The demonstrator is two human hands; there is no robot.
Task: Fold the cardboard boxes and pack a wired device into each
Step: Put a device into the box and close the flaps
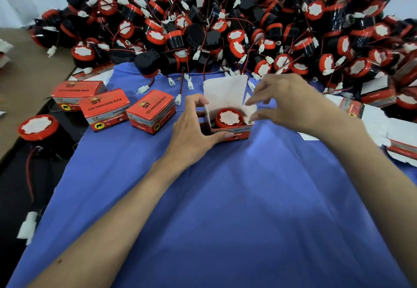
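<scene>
An open red cardboard box point(234, 133) stands on the blue cloth point(225, 197) with its white lid flap point(225, 93) upright. Inside it sits a red-rimmed black wired device point(229, 118) with a white centre. My left hand point(194, 129) grips the box's left side, thumb along the front wall and fingers at the back left corner. My right hand point(284, 100) hovers at the box's right side with fingers spread; its fingertips are at the right side flap point(250, 109).
Three closed red boxes point(151, 111) point(105, 109) point(76, 92) stand to the left. A big heap of wired devices point(225, 28) fills the back. One loose device point(38, 127) lies at left. Flat unfolded boxes point(383, 127) lie at right.
</scene>
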